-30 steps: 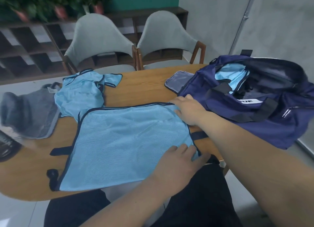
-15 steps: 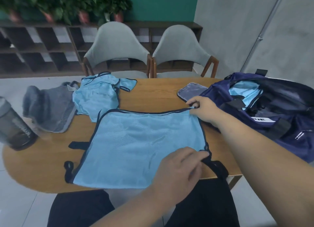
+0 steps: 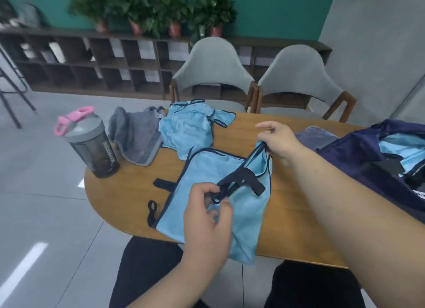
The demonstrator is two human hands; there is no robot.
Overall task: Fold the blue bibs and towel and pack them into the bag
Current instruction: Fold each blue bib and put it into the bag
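Observation:
A light blue bib with dark navy trim and straps lies on the wooden table, its right side lifted off the surface. My left hand pinches the near right corner by its navy strap. My right hand pinches the far right corner and holds it up. A second blue bib lies crumpled behind it. The navy bag stands open at the right with folded blue cloth inside. A grey towel lies at the far left of the table.
A grey shaker bottle with a pink lid stands at the table's left end. A grey cloth lies beside the bag. Two grey chairs stand behind the table, with shelves and potted plants beyond.
Both hands have taken hold of the bib's right corners and lifted that side up and leftward over the rest. The camera view has tilted up and to the left.

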